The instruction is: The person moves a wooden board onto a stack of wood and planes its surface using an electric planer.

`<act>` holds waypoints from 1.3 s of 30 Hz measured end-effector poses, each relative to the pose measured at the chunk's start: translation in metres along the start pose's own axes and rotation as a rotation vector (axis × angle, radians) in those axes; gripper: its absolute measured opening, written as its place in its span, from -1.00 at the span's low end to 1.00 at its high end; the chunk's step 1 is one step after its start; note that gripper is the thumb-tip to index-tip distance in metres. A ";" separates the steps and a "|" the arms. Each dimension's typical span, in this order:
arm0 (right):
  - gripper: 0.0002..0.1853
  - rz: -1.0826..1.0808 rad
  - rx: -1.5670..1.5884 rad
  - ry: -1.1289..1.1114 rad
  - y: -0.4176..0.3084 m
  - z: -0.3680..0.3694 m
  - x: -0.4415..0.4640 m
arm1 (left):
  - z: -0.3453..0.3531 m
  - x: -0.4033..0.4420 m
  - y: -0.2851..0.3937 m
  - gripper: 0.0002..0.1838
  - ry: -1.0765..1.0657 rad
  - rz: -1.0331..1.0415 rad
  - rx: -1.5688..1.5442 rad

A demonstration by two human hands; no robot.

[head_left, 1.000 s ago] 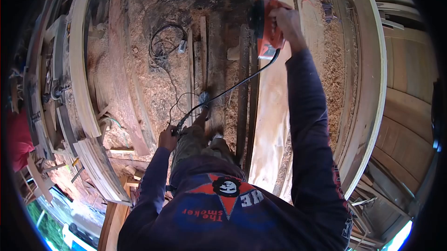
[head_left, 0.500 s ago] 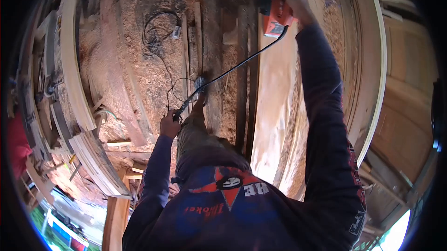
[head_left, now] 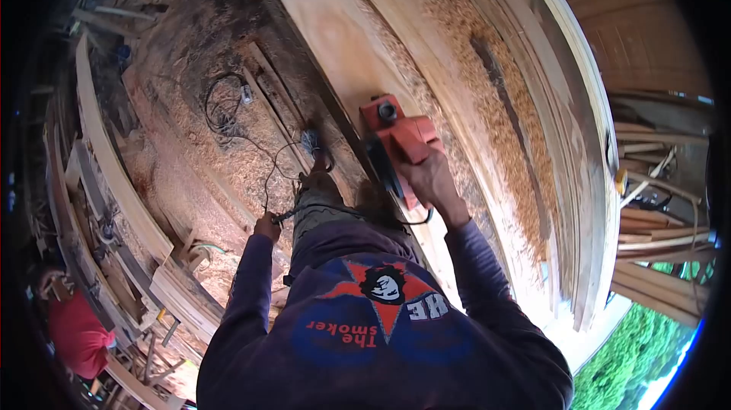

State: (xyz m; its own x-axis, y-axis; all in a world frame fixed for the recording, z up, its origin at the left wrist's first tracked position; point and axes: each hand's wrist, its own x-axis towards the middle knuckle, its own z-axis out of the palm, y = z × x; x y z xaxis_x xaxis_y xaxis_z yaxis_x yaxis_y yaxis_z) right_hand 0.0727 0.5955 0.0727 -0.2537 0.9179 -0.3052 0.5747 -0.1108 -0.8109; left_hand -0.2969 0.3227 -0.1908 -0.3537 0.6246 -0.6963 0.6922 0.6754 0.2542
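My right hand (head_left: pixel 434 181) is wrapped round the handle of a red electric planer (head_left: pixel 397 130). The planer rests on a long pale wooden board (head_left: pixel 324 18), close to the board's left edge. From the planer's rear end a black power cord (head_left: pixel 329 207) loops back across my legs. At my left side, my left hand (head_left: pixel 266 226) is closed around that cord, away from the board. The planer's underside is hidden against the wood.
Wood shavings (head_left: pixel 194 132) cover the floor, where a coiled cable (head_left: pixel 222 109) and loose wood strips (head_left: pixel 270 98) lie. More planks (head_left: pixel 114 128) are stacked at left. A person in a red shirt (head_left: pixel 76 334) is at lower left. Cut timber (head_left: pixel 655 220) stands at right.
My right hand has drawn the planer back along the board, from far ahead to near my body. The view has turned, and my left hand still grips the cord.
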 end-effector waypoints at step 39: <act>-0.84 -0.473 -0.375 -0.062 -0.058 0.030 0.314 | -0.005 0.016 0.030 -0.84 0.071 -0.016 -0.149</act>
State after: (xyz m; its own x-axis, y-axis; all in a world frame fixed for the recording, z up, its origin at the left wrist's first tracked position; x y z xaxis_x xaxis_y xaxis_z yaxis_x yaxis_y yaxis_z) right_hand -0.0638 0.8783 0.0092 -0.5872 0.8094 0.0077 0.6207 0.4563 -0.6376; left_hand -0.2849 0.3556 -0.1909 -0.4106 0.6360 -0.6534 0.5873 0.7326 0.3440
